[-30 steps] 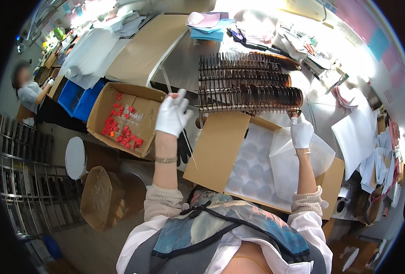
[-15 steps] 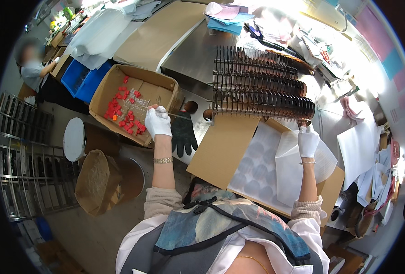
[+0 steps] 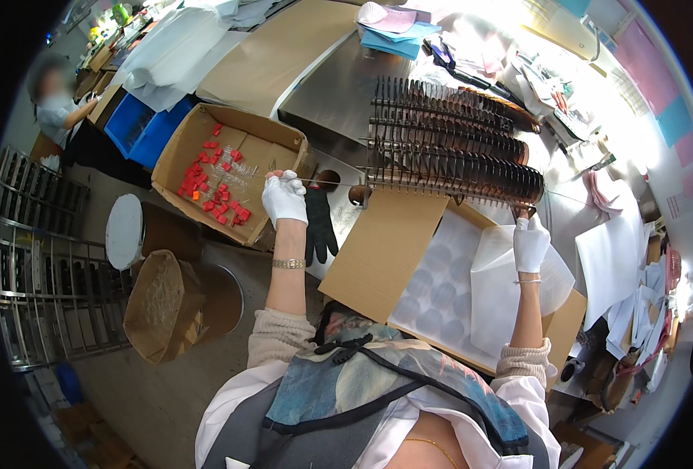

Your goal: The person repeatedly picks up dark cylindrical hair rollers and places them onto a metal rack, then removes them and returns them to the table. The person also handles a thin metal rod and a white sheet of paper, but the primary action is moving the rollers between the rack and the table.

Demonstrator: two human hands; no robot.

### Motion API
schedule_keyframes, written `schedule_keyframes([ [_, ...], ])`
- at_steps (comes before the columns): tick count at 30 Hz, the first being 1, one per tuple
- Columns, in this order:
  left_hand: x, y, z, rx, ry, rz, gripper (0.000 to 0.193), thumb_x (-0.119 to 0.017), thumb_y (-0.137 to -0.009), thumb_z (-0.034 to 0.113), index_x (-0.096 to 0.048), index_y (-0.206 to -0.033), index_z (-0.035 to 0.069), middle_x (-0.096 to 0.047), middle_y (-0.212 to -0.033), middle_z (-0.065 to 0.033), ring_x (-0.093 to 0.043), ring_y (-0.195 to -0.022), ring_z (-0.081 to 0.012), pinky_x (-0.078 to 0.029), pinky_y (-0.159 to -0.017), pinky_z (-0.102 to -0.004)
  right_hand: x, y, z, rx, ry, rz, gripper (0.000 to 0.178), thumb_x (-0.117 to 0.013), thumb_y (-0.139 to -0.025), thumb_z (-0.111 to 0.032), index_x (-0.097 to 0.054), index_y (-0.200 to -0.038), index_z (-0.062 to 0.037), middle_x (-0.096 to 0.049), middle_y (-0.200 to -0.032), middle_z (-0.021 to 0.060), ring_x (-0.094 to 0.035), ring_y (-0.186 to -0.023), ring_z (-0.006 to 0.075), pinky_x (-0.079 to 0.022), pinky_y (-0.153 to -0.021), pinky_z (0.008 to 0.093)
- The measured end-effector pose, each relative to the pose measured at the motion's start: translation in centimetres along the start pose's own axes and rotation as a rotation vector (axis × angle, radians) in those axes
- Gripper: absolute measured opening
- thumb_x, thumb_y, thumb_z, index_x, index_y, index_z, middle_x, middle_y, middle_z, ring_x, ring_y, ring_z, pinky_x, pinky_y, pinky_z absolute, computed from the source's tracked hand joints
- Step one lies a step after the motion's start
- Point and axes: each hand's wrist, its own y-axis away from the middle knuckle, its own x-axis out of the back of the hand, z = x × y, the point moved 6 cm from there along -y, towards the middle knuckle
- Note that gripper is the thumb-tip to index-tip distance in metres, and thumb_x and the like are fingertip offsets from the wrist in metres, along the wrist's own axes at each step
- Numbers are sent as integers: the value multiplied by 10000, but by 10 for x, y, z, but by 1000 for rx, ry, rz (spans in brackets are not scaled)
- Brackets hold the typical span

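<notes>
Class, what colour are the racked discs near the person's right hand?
Dark brown; the discs show best in the head view.

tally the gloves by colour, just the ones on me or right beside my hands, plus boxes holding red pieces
White gloves, one on your left hand, one on your right hand: 2
Black glove, lying loose: 1
Cardboard box with red pieces: 1
Total: 4

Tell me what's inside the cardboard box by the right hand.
Box: pale round shapes in rows on the left. A white sheet covers the right side; what's under it can't be made out.
</notes>
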Motion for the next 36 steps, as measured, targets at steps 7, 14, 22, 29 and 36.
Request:
schedule_keyframes([
  [7, 6, -6, 11, -8, 8, -9, 177, -391, -1037, 229, -500, -939, 129, -574, -782, -83, -495, -578, -159, -402, -485, -281, 0, -1, 1, 20, -28, 24, 274, -591, -936, -226, -592, -777, -2, -589, -619, 245, -587, -582, 441, -461, -534, 501],
  [14, -6, -5, 10, 9, -32, -65, 194, -371, -1050, 226, -489, -945, 112, -579, -785, -87, -504, -587, -164, -412, -499, -275, -2, -2, 5, 28, -24, 37, 308, -586, -942, -244, -583, -752, -2, -583, -604, 243, -580, -564, 445, -455, -530, 504],
  [22, 1, -19, -5, 120, -43, -52, 210, -365, -1059, 246, -491, -956, 113, -591, -791, -90, -525, -608, -171, -425, -507, -277, -5, -2, 8, 25, 22, 46, 340, -584, -947, -265, -582, -734, 0, -584, -599, 238, -585, -566, 439, -454, -528, 502],
  [29, -1, -19, -6, 86, -59, -116, 203, -388, -1052, 253, -495, -968, 102, -593, -795, -111, -535, -616, -183, -434, -512, -292, -11, 0, 16, -15, 11, 17, 322, -585, -943, -293, -642, -805, -8, -613, -637, 238, -602, -593, 439, -474, -550, 504],
  [36, -2, 2, 11, -9, -20, -97, 218, -397, -1052, 266, -485, -972, 83, -608, -806, -133, -548, -572, -198, -455, -493, -301, -9, 1, 14, -14, 18, 10, 313, -578, -943, -287, -638, -807, -12, -610, -633, 237, -603, -601, 441, -472, -555, 514],
])
